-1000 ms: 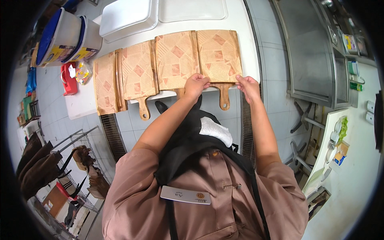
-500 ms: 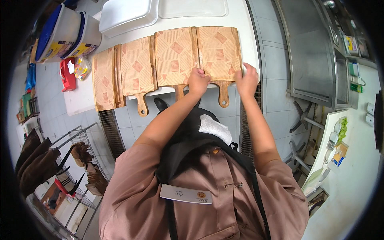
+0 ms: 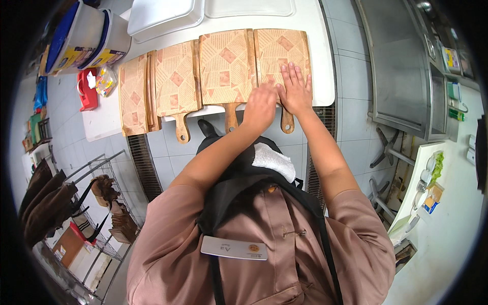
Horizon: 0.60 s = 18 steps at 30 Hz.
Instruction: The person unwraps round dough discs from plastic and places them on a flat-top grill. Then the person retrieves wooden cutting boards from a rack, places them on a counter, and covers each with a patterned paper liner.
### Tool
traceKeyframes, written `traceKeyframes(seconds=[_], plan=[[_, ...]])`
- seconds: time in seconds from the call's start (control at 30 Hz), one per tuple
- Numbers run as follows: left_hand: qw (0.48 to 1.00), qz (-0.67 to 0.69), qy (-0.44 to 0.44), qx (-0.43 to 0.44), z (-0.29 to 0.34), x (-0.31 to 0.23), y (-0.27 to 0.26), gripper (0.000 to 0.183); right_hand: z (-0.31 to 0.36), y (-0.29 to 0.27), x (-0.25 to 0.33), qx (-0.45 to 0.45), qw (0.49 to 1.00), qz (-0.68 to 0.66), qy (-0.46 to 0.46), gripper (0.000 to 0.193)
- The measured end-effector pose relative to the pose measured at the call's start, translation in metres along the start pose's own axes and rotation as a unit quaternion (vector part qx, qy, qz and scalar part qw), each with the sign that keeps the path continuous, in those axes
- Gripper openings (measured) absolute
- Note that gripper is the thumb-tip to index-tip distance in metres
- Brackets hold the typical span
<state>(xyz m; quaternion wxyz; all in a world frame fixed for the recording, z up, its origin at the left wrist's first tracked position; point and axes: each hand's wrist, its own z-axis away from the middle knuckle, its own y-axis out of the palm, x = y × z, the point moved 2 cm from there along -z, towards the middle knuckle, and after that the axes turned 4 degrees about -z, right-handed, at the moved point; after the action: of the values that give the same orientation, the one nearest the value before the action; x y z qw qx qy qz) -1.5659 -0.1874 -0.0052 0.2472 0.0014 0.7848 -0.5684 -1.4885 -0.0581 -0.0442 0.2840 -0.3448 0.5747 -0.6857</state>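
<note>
A row of wooden paddle boards lies on the white table, each covered with brown newsprint-patterned paper; their handles jut over the near edge. On the rightmost sheet of paper [image 3: 278,44] my right hand [image 3: 296,92] rests flat, its fingers stretched out. Close beside it, my left hand [image 3: 261,105] is curled at the lower left corner of the same board, slightly blurred; whatever its fingers may hold is hidden. The right board's handle [image 3: 287,121] shows below my right hand. To the left are the middle papered board [image 3: 224,66] and another papered board [image 3: 175,76].
White plastic tray [image 3: 165,23] stands at the table's back. Lidded tubs [image 3: 112,40], a red tape dispenser [image 3: 87,91] and a small clear bag [image 3: 105,81] sit at the left end. A steel cabinet [image 3: 396,66] stands to the right, a wire rack [image 3: 109,203] lower left.
My right hand has moved left from the right board's edge and now lies flat on its paper. My left hand has shifted slightly right, toward the right hand.
</note>
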Motion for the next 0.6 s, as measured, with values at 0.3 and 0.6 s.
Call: traceKeyframes(seconds=[0.3, 0.6], plan=[[0.979, -0.099, 0.111, 0.142, 0.025, 0.011, 0.018, 0.058, -0.005, -0.012, 0.002, -0.005, 0.998, -0.065, 0.004, 0.065], [0.982, -0.069, 0.097, 0.146, 0.005, 0.003, 0.008, 0.049, -0.015, -0.032, -0.001, -0.033, 0.995, -0.090, 0.000, 0.059]])
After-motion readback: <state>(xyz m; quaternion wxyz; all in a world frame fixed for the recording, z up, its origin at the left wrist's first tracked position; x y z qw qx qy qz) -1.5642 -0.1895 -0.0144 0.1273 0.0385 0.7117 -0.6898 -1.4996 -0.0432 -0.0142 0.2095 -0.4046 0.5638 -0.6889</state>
